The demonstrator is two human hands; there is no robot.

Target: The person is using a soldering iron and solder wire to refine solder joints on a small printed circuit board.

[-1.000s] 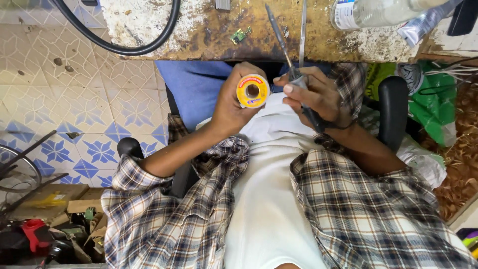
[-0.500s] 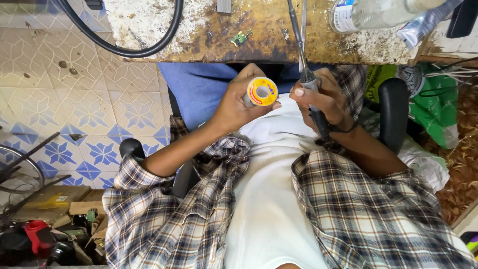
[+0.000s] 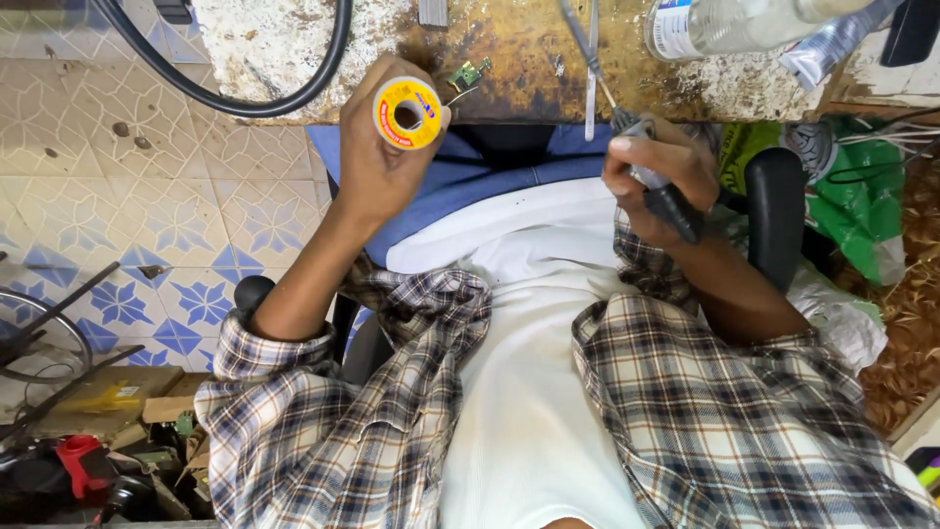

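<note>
My left hand [image 3: 377, 162] grips a yellow spool of solder wire [image 3: 407, 113], raised to the front edge of the worn workbench [image 3: 529, 59]. A thin strand of wire runs from the spool toward a small green circuit board [image 3: 468, 74] lying on the bench just to its right. My right hand [image 3: 654, 181] holds a soldering iron [image 3: 627, 127] by its dark handle, with the metal tip pointing up over the bench top. A pair of tweezers [image 3: 591, 69] lies upright on the bench beside the iron's tip.
A thick black cable [image 3: 284, 93] loops across the bench's left part. A clear plastic bottle [image 3: 744, 24] lies at the bench's right end. Black chair armrests [image 3: 775, 211] flank me. Patterned floor tiles are at left; tools and cardboard clutter [image 3: 88, 441] sit bottom left; green bag [image 3: 862, 206] at right.
Both hands have moved up from my lap toward the bench. The spool now reaches the bench edge beside the green board, and the iron's tip is over the bench top.
</note>
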